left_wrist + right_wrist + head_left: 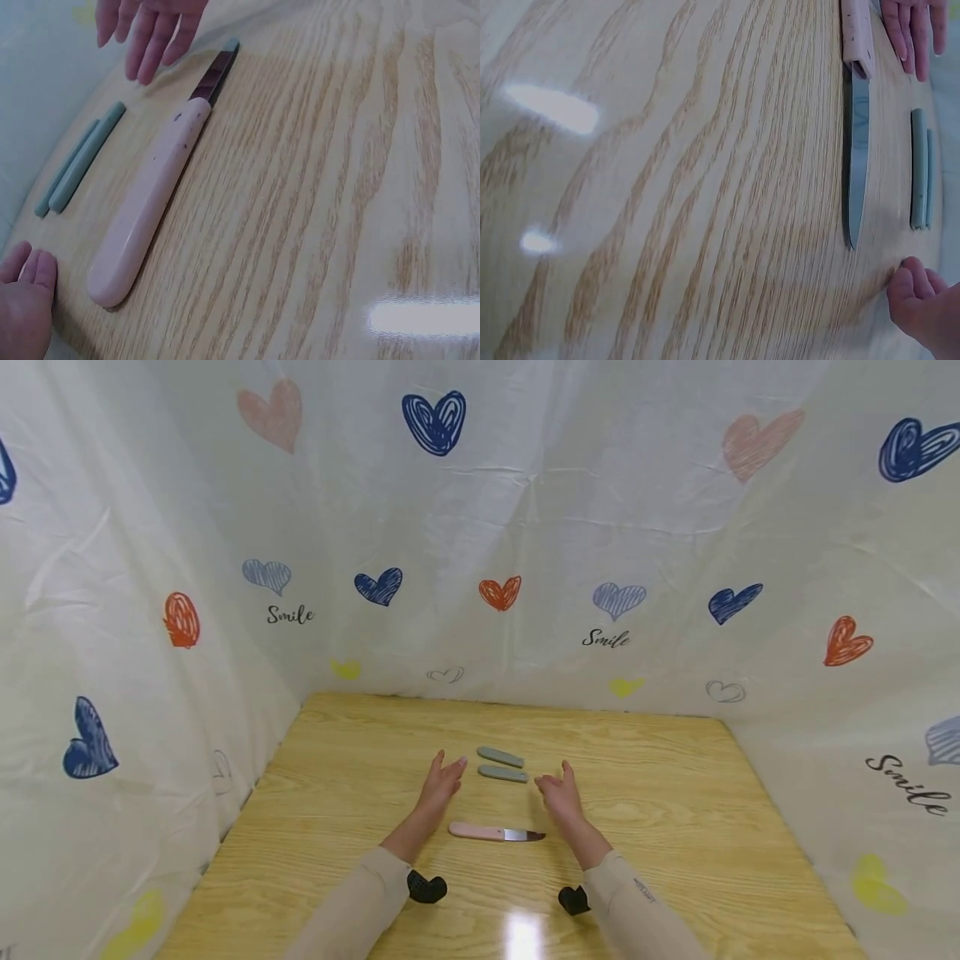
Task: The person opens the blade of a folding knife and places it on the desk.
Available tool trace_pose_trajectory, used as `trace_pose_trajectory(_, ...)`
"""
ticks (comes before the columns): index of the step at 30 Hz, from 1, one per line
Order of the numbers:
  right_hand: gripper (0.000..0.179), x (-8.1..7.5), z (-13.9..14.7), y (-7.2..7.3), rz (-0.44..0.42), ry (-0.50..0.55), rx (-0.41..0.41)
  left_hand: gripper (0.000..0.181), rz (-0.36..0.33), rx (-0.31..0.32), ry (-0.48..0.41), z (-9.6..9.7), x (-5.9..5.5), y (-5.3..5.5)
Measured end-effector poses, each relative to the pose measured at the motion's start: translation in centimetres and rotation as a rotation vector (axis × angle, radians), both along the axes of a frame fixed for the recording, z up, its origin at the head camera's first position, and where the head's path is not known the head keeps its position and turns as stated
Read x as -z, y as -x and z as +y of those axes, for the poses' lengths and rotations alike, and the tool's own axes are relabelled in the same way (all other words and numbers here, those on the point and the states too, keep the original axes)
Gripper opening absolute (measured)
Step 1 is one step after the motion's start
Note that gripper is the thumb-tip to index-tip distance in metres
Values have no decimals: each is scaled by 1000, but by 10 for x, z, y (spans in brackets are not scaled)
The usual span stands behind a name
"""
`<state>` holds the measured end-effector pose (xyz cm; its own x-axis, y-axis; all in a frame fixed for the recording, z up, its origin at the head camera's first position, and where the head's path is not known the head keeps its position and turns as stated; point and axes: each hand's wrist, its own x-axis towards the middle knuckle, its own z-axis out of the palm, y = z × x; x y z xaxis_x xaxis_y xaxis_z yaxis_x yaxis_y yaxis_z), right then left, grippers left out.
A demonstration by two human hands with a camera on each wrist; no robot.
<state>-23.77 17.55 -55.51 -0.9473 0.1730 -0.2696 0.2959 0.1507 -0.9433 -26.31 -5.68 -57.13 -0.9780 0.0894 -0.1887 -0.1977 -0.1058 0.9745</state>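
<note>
A small knife with a pink handle [476, 832] lies flat on the wooden table, its blade [522, 835] toward the right. Beyond it lie two slim grey-green pieces, a farther one [500, 757] and a nearer one [502, 774], almost parallel; they look like handles or sheaths, and no blade shows on them. My left hand [441, 785] is just left of these pieces, fingers extended, holding nothing. On their right, my right hand [562, 795] is likewise extended and holds nothing. Both wrist views show the knife [150, 206] [859, 142] apart from the fingers.
The wooden table [660, 827] is bounded at the back and sides by a white curtain [525, 643] printed with hearts and the word "Smile". Black wrist devices [427, 887] sit beneath the beige sleeves [360, 902]. Light glares off the table's near part.
</note>
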Motion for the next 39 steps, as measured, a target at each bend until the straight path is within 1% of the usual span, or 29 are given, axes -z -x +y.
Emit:
trace_pose_trajectory(3, 81, 0, -6, 3, 10, 26, 7, 87, 14, 51, -19, 0, 1, 3)
trace_pose_trajectory(5, 83, 1, -8, 5, 18, 61, 14, 84, 28, 98, -44, -1, 2, 4)
trace_pose_trajectory(8, 85, 4, -11, 8, 27, 97, 16, 77, 29, 164, -100, -1, 2, 6)
trace_pose_trajectory(10, 85, 6, -13, 10, 31, 100, 17, 71, 33, 202, -117, -1, 3, 7)
trace_pose_trajectory(12, 84, 8, -15, 11, 32, 104, 18, 68, 29, 220, -120, 0, 3, 8)
trace_pose_trajectory(15, 83, 10, -17, 12, 39, 115, 15, 67, 42, 243, -98, 3, 3, 10)
trace_pose_trajectory(19, 82, 11, -21, 13, 37, 128, -2, 68, 41, 262, -65, 8, 2, 12)
trace_pose_trajectory(24, 78, 12, -24, 13, 40, 132, -9, 70, 35, 266, -33, 10, 3, 12)
trace_pose_trajectory(29, 74, 13, -26, 12, 62, 142, -15, 73, 31, 294, -37, 10, 3, 10)
trace_pose_trajectory(32, 73, 13, -27, 12, 68, 158, -27, 72, 32, 296, -57, 9, 3, 10)
trace_pose_trajectory(35, 73, 12, -27, 11, 73, 159, -38, 68, 29, 277, -100, 9, 2, 10)
trace_pose_trajectory(39, 71, 11, -27, 11, 86, 139, -16, 65, 18, 257, -152, 9, 0, 8)
